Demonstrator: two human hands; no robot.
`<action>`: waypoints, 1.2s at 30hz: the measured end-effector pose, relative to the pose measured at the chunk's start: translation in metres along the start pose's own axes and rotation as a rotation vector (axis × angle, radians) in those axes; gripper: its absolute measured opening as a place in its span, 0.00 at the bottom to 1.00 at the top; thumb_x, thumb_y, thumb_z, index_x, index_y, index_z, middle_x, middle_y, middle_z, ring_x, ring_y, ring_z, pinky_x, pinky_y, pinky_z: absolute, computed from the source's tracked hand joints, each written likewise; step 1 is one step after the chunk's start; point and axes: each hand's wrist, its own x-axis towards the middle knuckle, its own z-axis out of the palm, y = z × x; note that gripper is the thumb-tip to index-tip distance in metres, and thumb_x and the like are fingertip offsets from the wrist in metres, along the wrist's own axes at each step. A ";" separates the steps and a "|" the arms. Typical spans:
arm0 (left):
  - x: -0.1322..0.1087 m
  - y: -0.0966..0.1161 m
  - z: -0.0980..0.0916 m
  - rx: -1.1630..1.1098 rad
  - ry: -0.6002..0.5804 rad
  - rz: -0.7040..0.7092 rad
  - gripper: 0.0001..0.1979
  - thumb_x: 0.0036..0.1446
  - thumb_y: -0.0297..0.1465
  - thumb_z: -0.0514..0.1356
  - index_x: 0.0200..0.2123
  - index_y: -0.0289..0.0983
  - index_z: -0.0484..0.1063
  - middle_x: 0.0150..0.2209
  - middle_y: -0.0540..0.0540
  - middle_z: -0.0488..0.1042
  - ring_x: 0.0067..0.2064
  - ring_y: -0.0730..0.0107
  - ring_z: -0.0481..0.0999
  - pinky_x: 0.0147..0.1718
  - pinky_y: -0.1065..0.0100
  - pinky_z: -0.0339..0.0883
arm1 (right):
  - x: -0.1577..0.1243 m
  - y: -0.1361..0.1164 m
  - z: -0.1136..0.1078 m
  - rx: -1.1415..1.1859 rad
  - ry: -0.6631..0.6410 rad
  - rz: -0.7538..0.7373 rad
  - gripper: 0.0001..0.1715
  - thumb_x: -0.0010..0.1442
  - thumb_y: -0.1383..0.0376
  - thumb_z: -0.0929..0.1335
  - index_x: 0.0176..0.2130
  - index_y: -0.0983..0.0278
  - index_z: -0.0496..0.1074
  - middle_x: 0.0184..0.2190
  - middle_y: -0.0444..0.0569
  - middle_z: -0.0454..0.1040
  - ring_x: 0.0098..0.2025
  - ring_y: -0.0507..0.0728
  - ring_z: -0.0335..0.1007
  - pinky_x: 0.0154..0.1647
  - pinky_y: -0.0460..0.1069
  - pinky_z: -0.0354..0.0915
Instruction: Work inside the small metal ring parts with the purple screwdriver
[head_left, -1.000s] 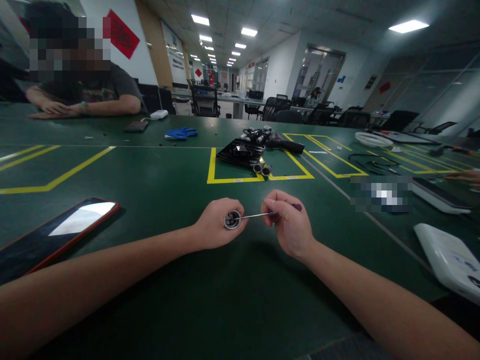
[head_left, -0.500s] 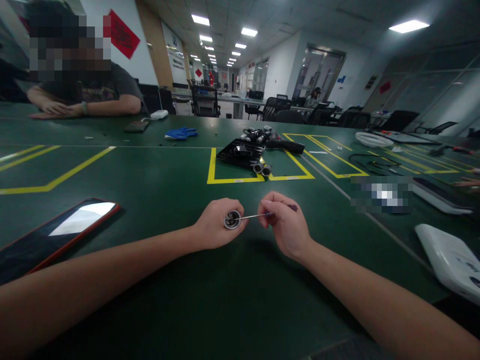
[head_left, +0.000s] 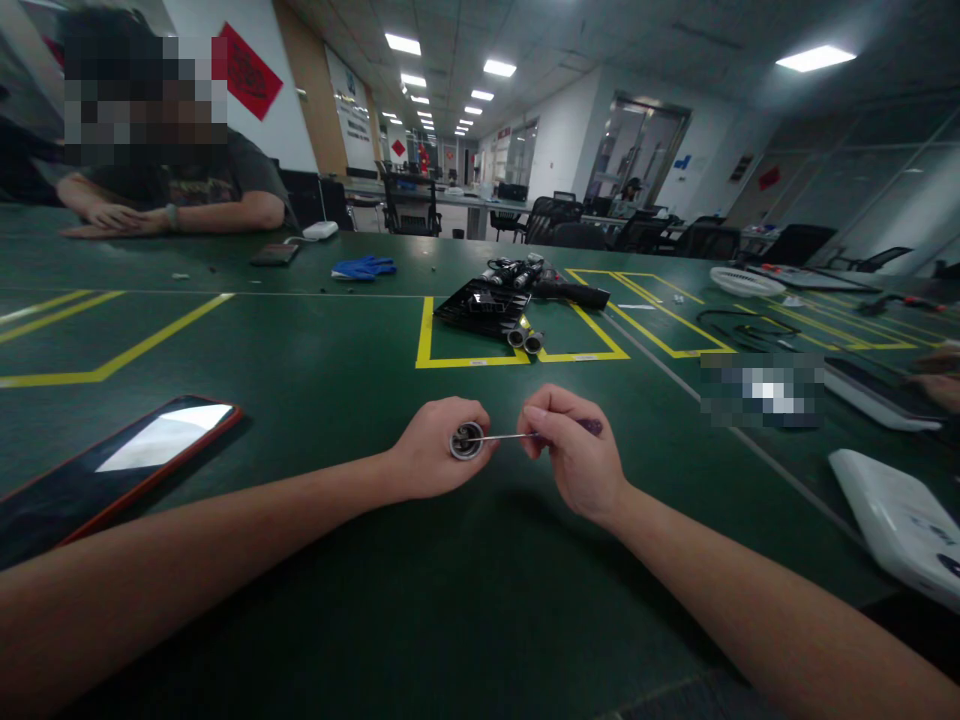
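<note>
My left hand point(head_left: 439, 450) is closed around a round metal socket-like part point(head_left: 466, 441), its open end turned toward me and small pieces showing inside. A screwdriver point(head_left: 504, 436) with a thin metal shaft and a dark purplish handle is gripped in my right hand point(head_left: 577, 450). Its shaft points left, and the tip reaches into the mouth of the round part; the exact contact point is too small to make out. Both hands are held above the green table point(head_left: 420, 600), in front of me.
Beyond my hands, a pile of black parts point(head_left: 484, 305) and two metal cylinders point(head_left: 525, 341) lie within yellow tape. A phone point(head_left: 127, 460) lies left; a white device point(head_left: 892, 520) lies right. A blue glove point(head_left: 364, 267) is farther back. A person point(head_left: 172, 190) sits across the table.
My hands and the screwdriver have hardly moved; the handle sits slightly farther right. At the far right edge, another person's hand has come a little further into view.
</note>
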 end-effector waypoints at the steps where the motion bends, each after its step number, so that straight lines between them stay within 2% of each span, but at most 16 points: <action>1: 0.000 0.000 0.000 0.005 -0.008 -0.002 0.07 0.51 0.31 0.57 0.25 0.34 0.65 0.24 0.50 0.68 0.26 0.75 0.66 0.25 0.74 0.61 | 0.000 0.000 0.001 -0.018 -0.007 0.002 0.10 0.53 0.68 0.64 0.21 0.64 0.66 0.16 0.39 0.63 0.20 0.48 0.58 0.23 0.45 0.54; 11: 0.000 0.001 0.000 0.014 0.008 -0.006 0.07 0.51 0.31 0.57 0.25 0.34 0.65 0.24 0.49 0.68 0.25 0.74 0.67 0.24 0.74 0.60 | -0.002 -0.005 -0.001 -0.031 -0.004 -0.091 0.11 0.54 0.68 0.64 0.21 0.64 0.66 0.17 0.40 0.62 0.20 0.48 0.58 0.22 0.45 0.54; 18: 0.000 0.001 -0.001 0.001 0.016 -0.002 0.06 0.50 0.30 0.58 0.25 0.34 0.65 0.24 0.50 0.68 0.25 0.75 0.67 0.23 0.74 0.60 | -0.003 -0.005 0.003 -0.114 -0.020 -0.045 0.11 0.54 0.68 0.64 0.21 0.64 0.65 0.17 0.40 0.62 0.21 0.48 0.59 0.23 0.46 0.55; 25: 0.000 0.000 0.000 0.004 0.010 -0.011 0.06 0.51 0.30 0.57 0.25 0.34 0.65 0.24 0.50 0.68 0.25 0.75 0.67 0.23 0.74 0.59 | -0.003 -0.006 0.001 -0.081 -0.014 -0.108 0.11 0.55 0.67 0.64 0.21 0.64 0.66 0.18 0.40 0.62 0.21 0.48 0.59 0.23 0.46 0.55; 29: -0.001 -0.001 0.001 0.003 0.014 -0.013 0.07 0.51 0.31 0.58 0.25 0.34 0.64 0.23 0.51 0.67 0.24 0.76 0.66 0.23 0.75 0.59 | -0.002 -0.007 0.001 -0.155 -0.040 -0.075 0.12 0.55 0.68 0.64 0.21 0.64 0.66 0.17 0.40 0.62 0.21 0.48 0.59 0.23 0.46 0.56; 36: -0.001 0.000 0.001 0.008 0.023 -0.013 0.07 0.51 0.31 0.57 0.25 0.34 0.64 0.24 0.51 0.68 0.25 0.76 0.66 0.23 0.74 0.59 | -0.003 -0.008 0.003 -0.139 0.018 -0.095 0.12 0.55 0.68 0.64 0.21 0.64 0.66 0.17 0.40 0.62 0.21 0.48 0.58 0.22 0.45 0.55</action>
